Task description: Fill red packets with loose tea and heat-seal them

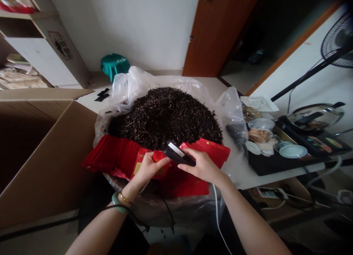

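"Head view, lot one: red packet (159,155). Where is it, and what has hold of it?"

"Before the heap of dark shredded leaf (165,117), between the two hands. Left hand (149,169): narrow pinch of thumb and fingers on the packet's upper part. Right hand (203,164): grip closed around a black device (182,157), white strip on top, its far end over or just beside the packet."

"Stage of work?"

"One packet in hand, by appearance part-way through its handling with the device. Row of red packets (116,157), upright and closely fanned, to the left; further red packets (217,152) to the right; more lying flat (190,187) below the right hand. Judged unfinished, given so many. Which are done and which are left, I cannot tell: filled and unfilled look alike here."

"Defects of view?"

"Contact between device and packet: hidden by fingers and overlap. White cord (216,207): passes behind the right hand, its joining to the device unseen. Packet lettering: blurred. Vessel under the heap: covered by clear plastic sheeting (138,78). Cardboard box (63,148), left: cut off by the frame, interior too dark to read."
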### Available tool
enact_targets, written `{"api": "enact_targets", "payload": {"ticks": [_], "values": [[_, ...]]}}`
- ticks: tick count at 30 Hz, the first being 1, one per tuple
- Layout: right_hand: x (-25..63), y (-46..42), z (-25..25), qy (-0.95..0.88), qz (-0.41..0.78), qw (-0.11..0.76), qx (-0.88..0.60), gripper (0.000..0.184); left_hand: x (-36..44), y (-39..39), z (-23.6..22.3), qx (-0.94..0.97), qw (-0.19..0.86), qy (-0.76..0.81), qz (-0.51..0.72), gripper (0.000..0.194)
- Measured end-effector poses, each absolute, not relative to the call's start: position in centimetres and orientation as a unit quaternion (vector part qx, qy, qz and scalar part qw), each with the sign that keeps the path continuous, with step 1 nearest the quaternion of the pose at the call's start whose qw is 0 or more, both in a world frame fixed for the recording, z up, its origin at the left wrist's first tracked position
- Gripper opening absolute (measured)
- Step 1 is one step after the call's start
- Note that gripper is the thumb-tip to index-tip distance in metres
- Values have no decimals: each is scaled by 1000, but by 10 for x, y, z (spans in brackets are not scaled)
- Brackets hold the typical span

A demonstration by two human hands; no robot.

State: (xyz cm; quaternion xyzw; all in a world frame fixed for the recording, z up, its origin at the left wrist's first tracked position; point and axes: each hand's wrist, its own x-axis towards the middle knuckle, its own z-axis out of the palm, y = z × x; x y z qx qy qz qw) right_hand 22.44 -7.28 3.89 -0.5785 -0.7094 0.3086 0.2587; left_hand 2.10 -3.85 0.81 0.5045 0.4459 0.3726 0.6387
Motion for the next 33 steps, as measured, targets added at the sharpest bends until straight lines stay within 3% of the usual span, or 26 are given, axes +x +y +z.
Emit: {"api": "enact_targets", "payload": {"ticks": [15, 23, 28, 33], "values": [[223, -70, 31, -710, 301, 214, -600, 47, 22, -38, 8, 484, 634, 457, 392, 50], [212, -67, 23, -748, 222, 113, -615, 19, 21, -37, 4, 452, 641, 455, 421, 48], [211, -66, 22, -743, 229, 109, -620, 27, 20, -37, 3, 440, 646, 459, 423, 49], [213, -66, 22, -727, 254, 158, -618, 37, 19, -37, 6, 409, 650, 467, 438, 51]]}}
